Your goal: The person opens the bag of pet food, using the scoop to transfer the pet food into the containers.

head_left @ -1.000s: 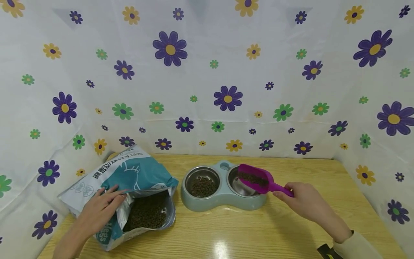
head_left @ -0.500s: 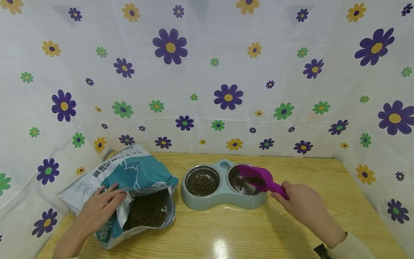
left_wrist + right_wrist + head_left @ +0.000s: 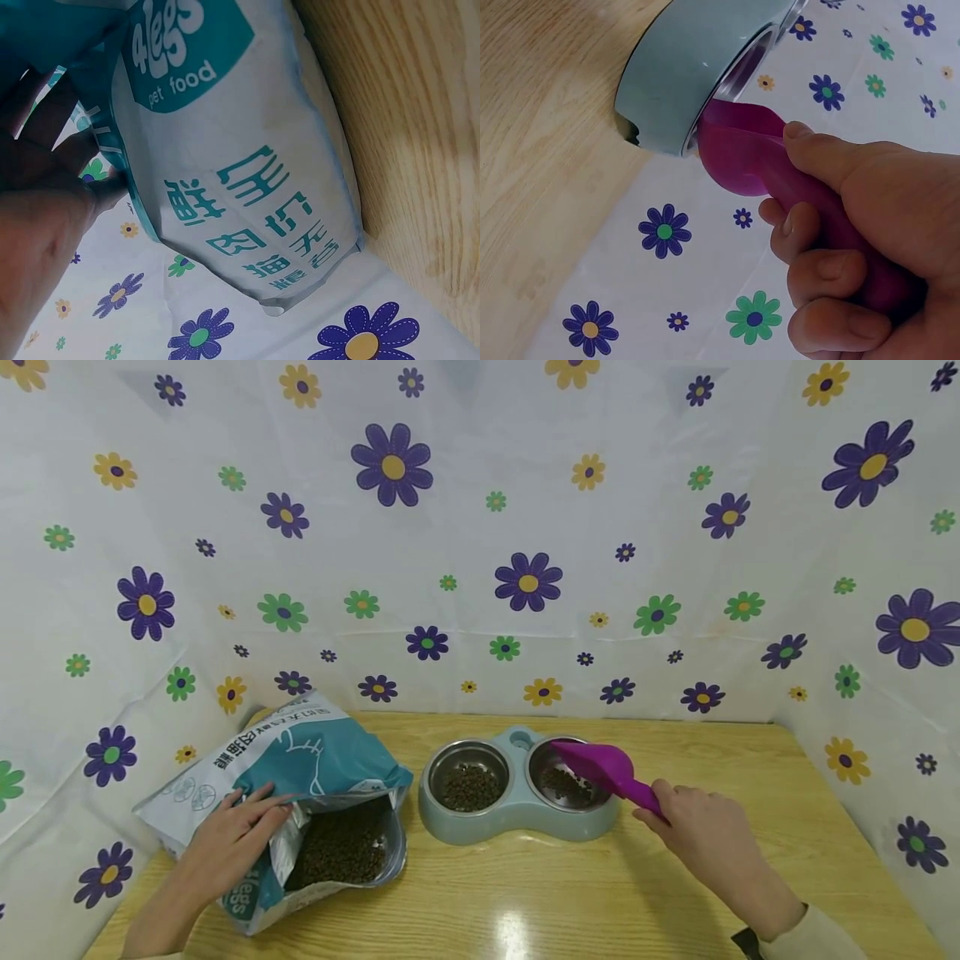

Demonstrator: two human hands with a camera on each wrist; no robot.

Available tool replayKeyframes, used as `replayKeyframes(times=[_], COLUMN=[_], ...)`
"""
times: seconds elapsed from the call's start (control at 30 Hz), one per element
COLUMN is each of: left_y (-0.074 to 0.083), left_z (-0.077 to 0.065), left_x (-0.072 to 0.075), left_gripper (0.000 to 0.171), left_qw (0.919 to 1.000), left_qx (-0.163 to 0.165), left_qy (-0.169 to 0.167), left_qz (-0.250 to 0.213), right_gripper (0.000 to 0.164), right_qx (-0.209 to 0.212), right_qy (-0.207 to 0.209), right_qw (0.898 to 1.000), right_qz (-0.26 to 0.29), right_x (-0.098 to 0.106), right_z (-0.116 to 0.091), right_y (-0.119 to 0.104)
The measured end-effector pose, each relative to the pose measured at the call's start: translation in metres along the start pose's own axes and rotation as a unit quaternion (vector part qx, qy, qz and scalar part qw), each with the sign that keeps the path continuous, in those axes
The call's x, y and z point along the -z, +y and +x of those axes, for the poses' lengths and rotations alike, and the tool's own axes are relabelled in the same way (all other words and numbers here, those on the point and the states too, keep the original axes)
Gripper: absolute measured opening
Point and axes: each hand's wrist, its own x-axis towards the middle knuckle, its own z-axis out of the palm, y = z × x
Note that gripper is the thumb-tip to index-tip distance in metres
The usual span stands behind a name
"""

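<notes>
In the head view my right hand [image 3: 708,843] grips the handle of a magenta scoop [image 3: 600,767], tipped over the right steel bowl [image 3: 540,797]. Brown kibble [image 3: 566,787] lies in that bowl. The right wrist view shows curled fingers [image 3: 829,274] around the handle of the scoop [image 3: 739,154]. On the left, my left hand [image 3: 232,847] rests on a teal and white pet food bag [image 3: 330,756] beside its mouth, fingers fairly straight. Kibble [image 3: 341,847] shows inside the bag. The left wrist view has the hand [image 3: 52,195] against the bag's [image 3: 225,187] side.
A pale blue double-bowl stand [image 3: 517,827] holds both bowls. Its left bowl [image 3: 437,777] contains kibble too. The wooden table [image 3: 540,893] meets a white flowered backdrop [image 3: 465,535] at the back and sides.
The scoop has turned over and its kibble has dropped into the right bowl. My right hand has rotated and shifted slightly left. My left hand and the bag stay in place.
</notes>
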Motion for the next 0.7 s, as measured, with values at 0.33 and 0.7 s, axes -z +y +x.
replayKeyframes(times=[0.33,0.7], left_y=[0.001,-0.001], left_z=[0.0,0.0], left_x=[0.0,0.0], left_gripper=[0.051,0.051], left_qw=[1.0,1.0], left_qx=[0.006,0.008], left_qy=[-0.005,-0.006], left_qz=[0.003,0.0], right_gripper=[0.029,0.035], right_qx=[-0.098,-0.131], right_qy=[-0.075,-0.224], right_qw=[0.973,0.865], right_qz=[0.194,0.429], right_x=[0.006,0.016], right_z=[0.001,0.004], right_y=[0.005,-0.017])
